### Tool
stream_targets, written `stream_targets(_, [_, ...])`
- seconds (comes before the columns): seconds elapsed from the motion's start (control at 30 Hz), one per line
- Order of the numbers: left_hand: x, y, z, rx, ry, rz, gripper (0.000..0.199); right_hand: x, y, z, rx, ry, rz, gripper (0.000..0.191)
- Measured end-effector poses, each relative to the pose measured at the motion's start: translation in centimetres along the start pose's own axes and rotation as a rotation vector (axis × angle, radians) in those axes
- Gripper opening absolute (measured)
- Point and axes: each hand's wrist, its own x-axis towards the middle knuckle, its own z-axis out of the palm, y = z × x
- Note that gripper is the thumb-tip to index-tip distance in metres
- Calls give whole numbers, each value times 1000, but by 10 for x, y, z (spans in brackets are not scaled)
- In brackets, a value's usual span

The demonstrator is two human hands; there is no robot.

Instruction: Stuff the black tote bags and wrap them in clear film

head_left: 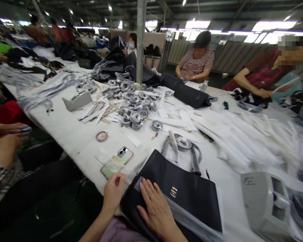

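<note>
A black handbag point(189, 191) with a gold clasp lies flat at the table's near edge, its plastic-wrapped handles point(197, 158) stretching away from me. My right hand point(156, 205) rests on it palm down, fingers extended, over one end of a film-wrapped strap point(192, 215) that crosses the bag. Left of the bag, my left hand point(114, 191) is closed with fingers curled together. It is beside a pale green phone point(127, 155) partly covered by clear plastic film point(113, 165). Whether its fingertips pinch the film I cannot tell.
Coiled wrapped straps point(136, 117), paper strips point(96, 112) and a grey tape dispenser point(77, 101) lie beyond the phone. White foam sheets point(232, 134) spread rightward; another dispenser point(257, 201) stands near right. A post point(141, 43) rises behind. Co-workers point(197, 60) sit around the table.
</note>
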Motion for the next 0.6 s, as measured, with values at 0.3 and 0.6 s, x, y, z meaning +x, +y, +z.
stream_targets(0.3, [7,-6,-5,-434,-21,-406,18,-2,4,9,-51,54,-33,74])
stream_targets(0.6, [23,2,21,-180,-115,-179,41,-3,3,6,-24,41,-15,76])
